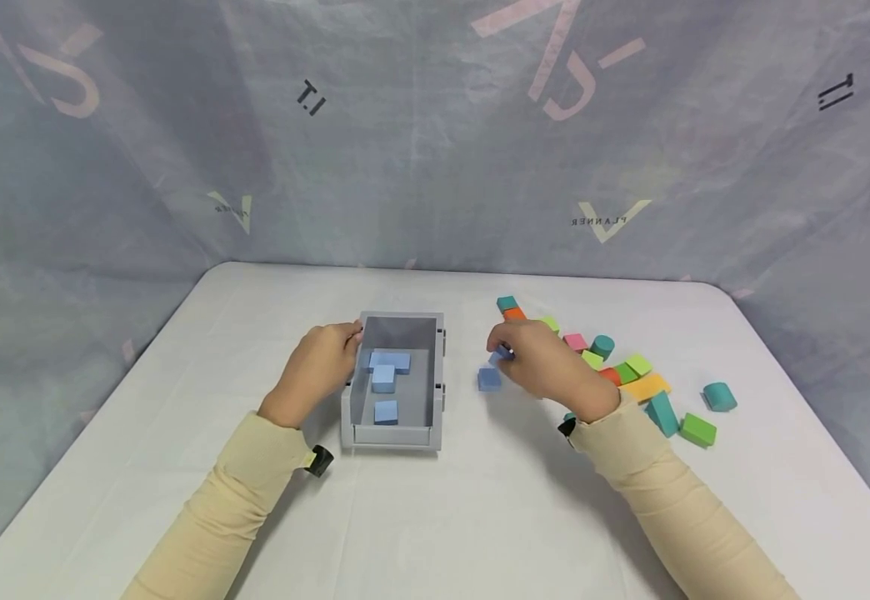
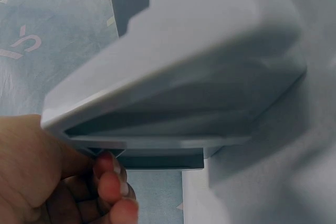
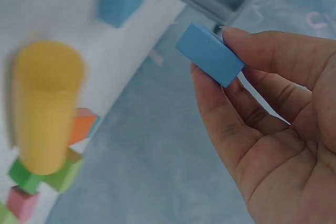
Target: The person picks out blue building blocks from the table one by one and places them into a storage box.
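My left hand grips the left side of a grey plastic bin, its fingertips curled at the rim in the left wrist view. Inside the bin lie a flat blue block, a blue block against it and a smaller one nearer me. To the right of the bin, my right hand pinches a small blue block between thumb and fingers, raised off the table in the right wrist view. Another blue block sits on the table just below that hand.
A loose heap of coloured blocks spreads right of and behind my right hand, including an orange-yellow block, a teal triangle and a green block. A yellow cylinder stands out in the right wrist view. Grey printed cloth hangs behind the white table.
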Motion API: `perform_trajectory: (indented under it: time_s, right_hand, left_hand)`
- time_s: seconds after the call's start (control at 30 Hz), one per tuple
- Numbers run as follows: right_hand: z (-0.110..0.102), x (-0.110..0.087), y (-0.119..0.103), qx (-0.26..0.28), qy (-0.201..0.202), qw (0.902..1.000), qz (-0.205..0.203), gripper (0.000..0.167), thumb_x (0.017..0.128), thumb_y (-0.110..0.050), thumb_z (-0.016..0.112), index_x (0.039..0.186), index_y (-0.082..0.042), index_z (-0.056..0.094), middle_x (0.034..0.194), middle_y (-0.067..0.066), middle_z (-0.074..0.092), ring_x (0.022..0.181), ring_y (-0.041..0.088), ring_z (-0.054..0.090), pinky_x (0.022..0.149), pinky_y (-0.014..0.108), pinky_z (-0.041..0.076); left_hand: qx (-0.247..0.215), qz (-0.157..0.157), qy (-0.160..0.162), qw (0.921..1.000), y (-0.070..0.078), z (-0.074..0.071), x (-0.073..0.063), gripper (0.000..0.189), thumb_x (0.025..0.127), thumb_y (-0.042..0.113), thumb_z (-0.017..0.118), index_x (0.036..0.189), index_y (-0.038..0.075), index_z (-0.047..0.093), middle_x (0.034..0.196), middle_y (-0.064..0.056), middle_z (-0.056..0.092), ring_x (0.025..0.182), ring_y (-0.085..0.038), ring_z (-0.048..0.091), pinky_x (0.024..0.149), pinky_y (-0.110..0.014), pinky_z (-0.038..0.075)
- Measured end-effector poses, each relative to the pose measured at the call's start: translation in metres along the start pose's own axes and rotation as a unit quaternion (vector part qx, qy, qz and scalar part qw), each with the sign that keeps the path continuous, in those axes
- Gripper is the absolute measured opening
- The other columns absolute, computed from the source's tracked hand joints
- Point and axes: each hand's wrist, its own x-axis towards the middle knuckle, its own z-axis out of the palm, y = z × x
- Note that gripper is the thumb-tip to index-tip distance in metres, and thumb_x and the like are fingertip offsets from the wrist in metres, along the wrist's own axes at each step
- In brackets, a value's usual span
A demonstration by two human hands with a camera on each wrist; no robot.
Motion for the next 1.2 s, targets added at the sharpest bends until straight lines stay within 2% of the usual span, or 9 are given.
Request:
perform_trajectory:
  time_s: [0.2, 0.47, 0.6, 0.8, 1.0, 1.07, 1.2]
  right_hand:
    - [-0.012, 0.003, -0.022, -0.012, 0.019, 0.9986, -0.049, 0.016, 0.085, 0.004, 0.072, 0.099, -0.004, 0.07, 0.097, 0.004, 0.069, 0.082, 0.017, 0.062, 0.077, 0.035, 0.053]
    - [-0.02, 0.011, -0.048, -0.016, 0.021, 0.9962, -0.083, 0.015, 0.087, 0.003, 0.073, 0.1, -0.004, 0.07, 0.099, 0.004, 0.066, 0.086, 0.017, 0.06, 0.078, 0.031, 0.052]
    - [-0.02, 0.017, -0.058, -0.016, 0.025, 0.9948, -0.098, 0.015, 0.086, 0.003, 0.072, 0.1, -0.003, 0.07, 0.1, 0.004, 0.066, 0.086, 0.017, 0.062, 0.078, 0.03, 0.053]
    - [-0.016, 0.028, -0.072, -0.015, -0.009, 0.9957, -0.091, 0.017, 0.089, 0.004, 0.066, 0.103, -0.005, 0.071, 0.101, 0.002, 0.064, 0.084, 0.015, 0.061, 0.074, 0.026, 0.053]
    - [-0.004, 0.042, -0.084, -0.017, -0.047, 0.9942, -0.095, 0.022, 0.088, 0.006, 0.062, 0.105, -0.005, 0.07, 0.102, 0.003, 0.063, 0.087, 0.014, 0.059, 0.077, 0.027, 0.053]
    - [0.003, 0.047, -0.087, -0.022, -0.058, 0.993, -0.101, 0.022, 0.088, 0.006, 0.064, 0.106, -0.005, 0.071, 0.103, 0.003, 0.064, 0.089, 0.015, 0.06, 0.078, 0.027, 0.053]
    - [0.017, 0.055, -0.09, -0.042, -0.081, 0.9893, -0.114, 0.023, 0.087, 0.006, 0.065, 0.107, -0.003, 0.072, 0.105, 0.006, 0.066, 0.093, 0.017, 0.063, 0.079, 0.027, 0.053]
  left_hand:
    - [-0.002, -0.003, 0.0, 1.0, 0.0, -0.001, 0.0, 0.036, 0.105, 0.012, 0.05, 0.134, -0.007, 0.058, 0.076, -0.011, 0.064, 0.046, -0.011, 0.037, 0.045, -0.026, 0.034]
    - [0.0, -0.001, 0.002, 1.0, -0.001, -0.001, 0.0, 0.035, 0.105, 0.012, 0.05, 0.133, -0.007, 0.058, 0.082, -0.015, 0.067, 0.046, -0.011, 0.038, 0.045, -0.026, 0.034]
    - [0.001, 0.0, -0.003, 1.0, -0.001, 0.001, 0.001, 0.036, 0.105, 0.012, 0.05, 0.134, -0.007, 0.058, 0.077, -0.012, 0.064, 0.046, -0.011, 0.038, 0.046, -0.027, 0.035]
    - [0.006, 0.006, -0.002, 1.0, 0.0, 0.0, 0.0, 0.036, 0.105, 0.013, 0.05, 0.134, -0.007, 0.058, 0.077, -0.013, 0.064, 0.046, -0.012, 0.039, 0.047, -0.027, 0.035]
    - [0.009, 0.009, 0.001, 0.9999, 0.002, 0.0, -0.001, 0.036, 0.105, 0.013, 0.05, 0.134, -0.007, 0.058, 0.095, -0.02, 0.07, 0.047, -0.012, 0.039, 0.048, -0.027, 0.035]
    - [0.009, 0.006, -0.002, 0.9999, 0.001, 0.0, -0.002, 0.036, 0.105, 0.013, 0.05, 0.134, -0.007, 0.058, 0.091, -0.019, 0.069, 0.047, -0.013, 0.039, 0.048, -0.028, 0.036]
    - [0.015, 0.004, -0.008, 0.9998, 0.0, -0.001, -0.002, 0.036, 0.105, 0.013, 0.05, 0.134, -0.007, 0.058, 0.071, -0.01, 0.061, 0.047, -0.013, 0.041, 0.047, -0.027, 0.035]
